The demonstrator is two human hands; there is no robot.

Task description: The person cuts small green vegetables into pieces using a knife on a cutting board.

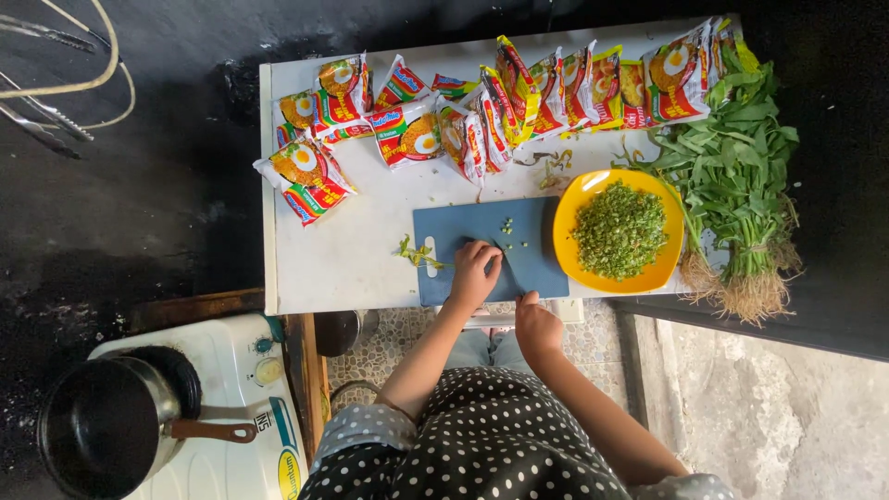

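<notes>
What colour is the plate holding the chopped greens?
Bright yellow-orange plate, seen in the head view, right of the blue cutting board.

- Left hand [476,272]: fingers curled, resting on the blue cutting board [463,231]; a few green bits lie on the board near it.
- Right hand [537,323]: closed loosely at the board's near edge; contents cannot be told.
- Yellow bowl [567,248]: filled with chopped greens, touching the board's right side.
- Leafy greens with roots [741,185]: beside the bowl.
- Noodle packets [482,111]: rowed along the white table [352,259].
- Dark pot [106,426]: on the white stove [231,370], well apart.
</notes>
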